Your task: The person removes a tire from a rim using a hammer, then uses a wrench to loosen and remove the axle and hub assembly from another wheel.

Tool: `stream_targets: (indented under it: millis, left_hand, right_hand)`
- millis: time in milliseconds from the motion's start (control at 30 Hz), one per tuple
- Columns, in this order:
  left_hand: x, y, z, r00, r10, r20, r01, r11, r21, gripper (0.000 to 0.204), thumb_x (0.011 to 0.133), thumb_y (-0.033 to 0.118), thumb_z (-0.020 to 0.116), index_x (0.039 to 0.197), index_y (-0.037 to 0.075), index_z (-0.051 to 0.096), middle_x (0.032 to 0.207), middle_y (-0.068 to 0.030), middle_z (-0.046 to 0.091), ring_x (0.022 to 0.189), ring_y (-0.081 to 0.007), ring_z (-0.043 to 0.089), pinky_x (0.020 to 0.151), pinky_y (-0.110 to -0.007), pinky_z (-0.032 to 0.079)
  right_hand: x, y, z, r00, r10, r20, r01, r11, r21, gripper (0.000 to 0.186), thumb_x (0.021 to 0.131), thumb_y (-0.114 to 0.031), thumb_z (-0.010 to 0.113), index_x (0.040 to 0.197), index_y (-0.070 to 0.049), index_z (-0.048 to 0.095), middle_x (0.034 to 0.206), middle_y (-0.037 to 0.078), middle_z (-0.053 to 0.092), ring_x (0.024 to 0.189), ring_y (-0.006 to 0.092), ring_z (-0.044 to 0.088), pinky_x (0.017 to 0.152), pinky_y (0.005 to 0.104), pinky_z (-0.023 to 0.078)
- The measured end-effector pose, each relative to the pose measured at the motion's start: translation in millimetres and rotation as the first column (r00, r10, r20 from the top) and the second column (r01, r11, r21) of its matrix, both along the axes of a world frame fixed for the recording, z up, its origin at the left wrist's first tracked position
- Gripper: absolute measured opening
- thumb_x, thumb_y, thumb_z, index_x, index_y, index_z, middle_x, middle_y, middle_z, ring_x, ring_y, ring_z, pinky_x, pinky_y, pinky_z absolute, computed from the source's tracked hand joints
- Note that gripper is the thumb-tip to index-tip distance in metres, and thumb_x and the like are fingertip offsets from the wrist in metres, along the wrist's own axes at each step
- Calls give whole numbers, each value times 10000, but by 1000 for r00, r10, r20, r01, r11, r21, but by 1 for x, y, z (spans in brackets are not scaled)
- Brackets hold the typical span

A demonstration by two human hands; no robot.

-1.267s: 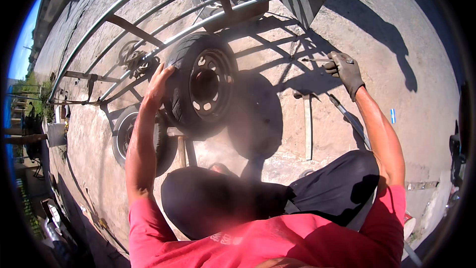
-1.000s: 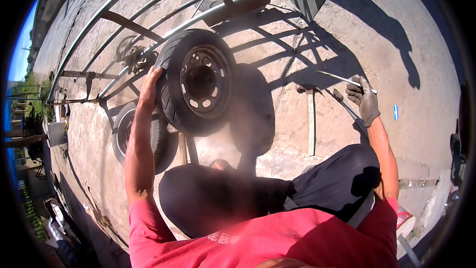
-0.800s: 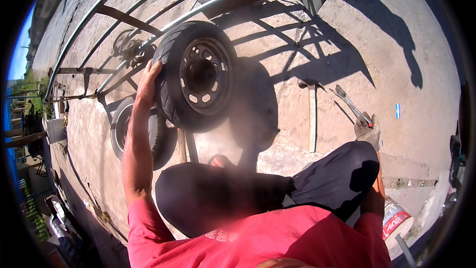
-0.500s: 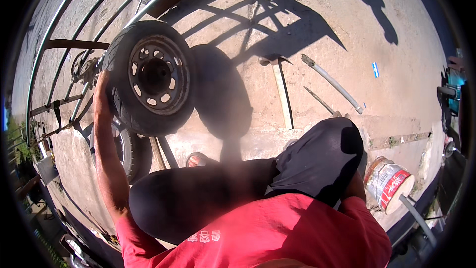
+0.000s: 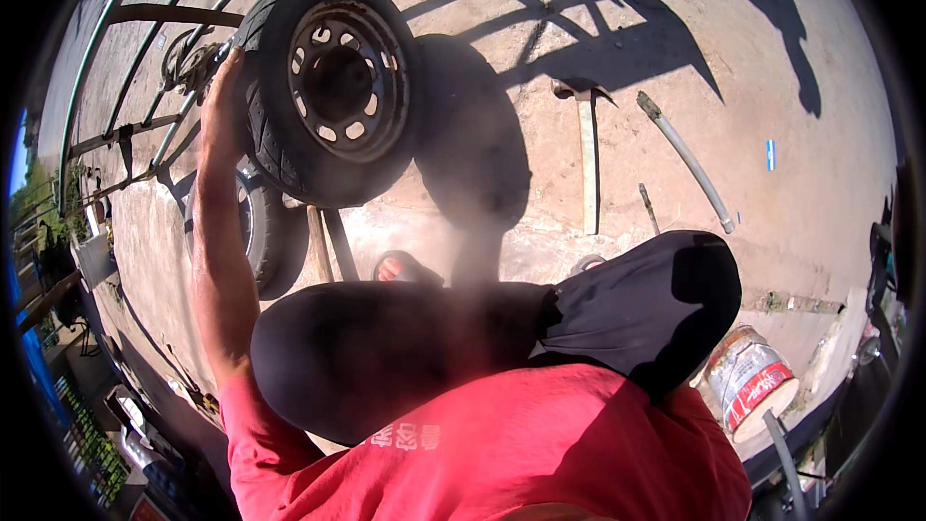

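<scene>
Because the left hand (image 5: 223,108) is the only hand seen on the large wheel (image 5: 333,87), in the head view the wheel's balance seems to depend on that side alone. It sits far left, tilted, between the metal frame (image 5: 174,14) and its own shadow (image 5: 473,130). The left fingers rest against the tread; whether they hook behind the tyre cannot be told. Should that palm slip on the rubber, the wheel could tip right onto the ground, or roll near and strike the sandalled foot (image 5: 391,268). Leaning left instead, it could pinch the fingers against the frame or knock the second wheel (image 5: 258,232) just beside it. The hammer (image 5: 587,159) and the curved grey bar (image 5: 687,159) lie loose to the right, where a step could catch them.

The right hand is hidden beyond the right knee (image 5: 709,270), so the state of its fingers cannot be told. A slim pointed tool (image 5: 648,207) disappears behind the same knee, leaving its near end unseen. The second wheel is partly covered by the left forearm, the frame is cut off at the far edge, and haze blurs the middle. Whether the large wheel's tread touches the ground is hard to make out.
</scene>
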State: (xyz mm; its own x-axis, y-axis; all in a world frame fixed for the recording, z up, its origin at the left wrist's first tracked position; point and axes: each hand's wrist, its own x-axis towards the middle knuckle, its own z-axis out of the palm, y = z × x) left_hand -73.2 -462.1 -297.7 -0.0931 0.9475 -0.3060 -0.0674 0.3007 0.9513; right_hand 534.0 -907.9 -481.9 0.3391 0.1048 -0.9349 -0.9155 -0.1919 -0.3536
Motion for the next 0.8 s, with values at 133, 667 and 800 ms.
stream_targets:
  millis: [133, 667, 800]
  left_hand:
    - [36, -11, 19, 1000, 28, 7, -28, 1000, -1, 520, 1020, 397, 665, 1377, 20, 637, 1277, -106, 715, 1090, -189, 702, 972, -321, 557]
    - [151, -110, 49, 954, -250, -165, 266, 961, 80, 848, 952, 519, 680, 1518, -57, 421, 1381, -289, 595, 1257, -343, 619, 1048, -411, 494]
    - [121, -109, -10, 966, -139, -219, 171, 976, 134, 653, 961, 468, 683, 1352, -45, 586, 1213, -205, 697, 1113, -276, 675, 953, -384, 530]
  right_hand:
    - [9, 4, 6, 996, 91, 2, -91, 996, -4, 541, 1083, -490, 511, 1420, -70, 562, 1178, 106, 679, 1024, 197, 688, 892, 328, 559]
    - [-146, 367, 259, -108, 778, 619, -968, -225, 114, 715, 1058, -547, 544, 1610, -130, 361, 1329, 114, 646, 1160, 200, 651, 936, 332, 545]
    - [-181, 370, 241, -187, 576, 796, -977, -25, -211, 801, 903, -243, 842, 1492, 74, 401, 1325, 165, 622, 1104, 198, 647, 941, 296, 554]
